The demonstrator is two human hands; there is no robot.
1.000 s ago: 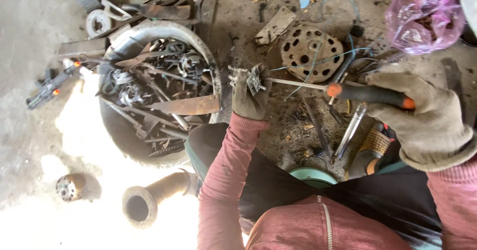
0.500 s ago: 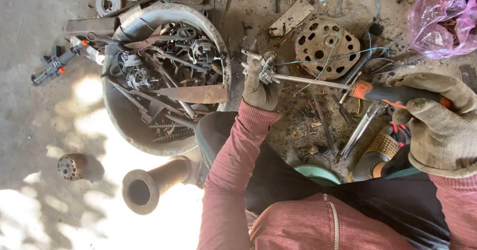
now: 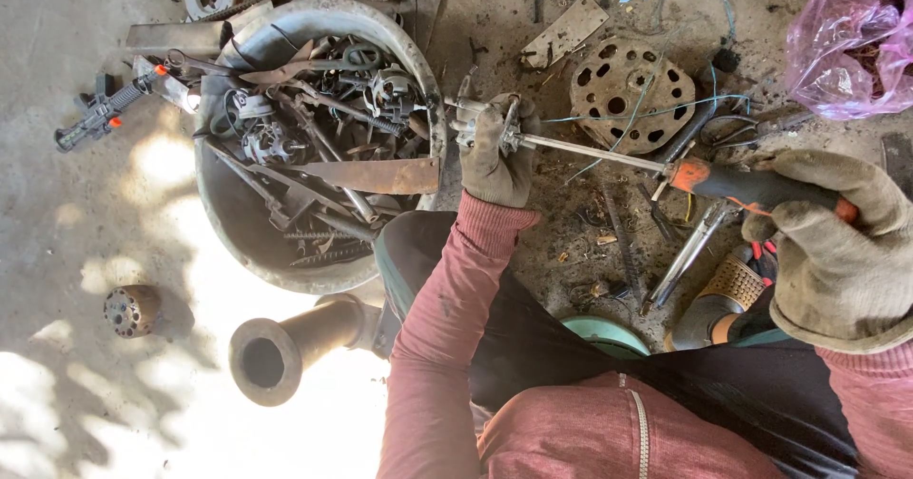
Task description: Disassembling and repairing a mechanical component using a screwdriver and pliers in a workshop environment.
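Our gloved left hand (image 3: 496, 156) is clenched around a small metal part (image 3: 475, 122) just beside the rim of the scrap-filled basin (image 3: 433, 108). Our gloved right hand (image 3: 837, 251) grips the orange-and-black handle of a long screwdriver (image 3: 666, 167), whose tip meets that part above the dirty ground.

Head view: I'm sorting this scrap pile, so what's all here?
basin: one, grey, left of centre, full of rusty metal scrap
toy gun: one, black with orange tip, far left floor
flared pipe: one, rusty, below basin
perforated disc: one, rusty, top centre
plastic bag: one, pink, top right
pliers: one, silver, right of centre
screwdriver: one, orange-black handle, across centre
small metal part: one, grey, centre
left hand: gloved, grips part
right hand: gloved, grips screwdriver
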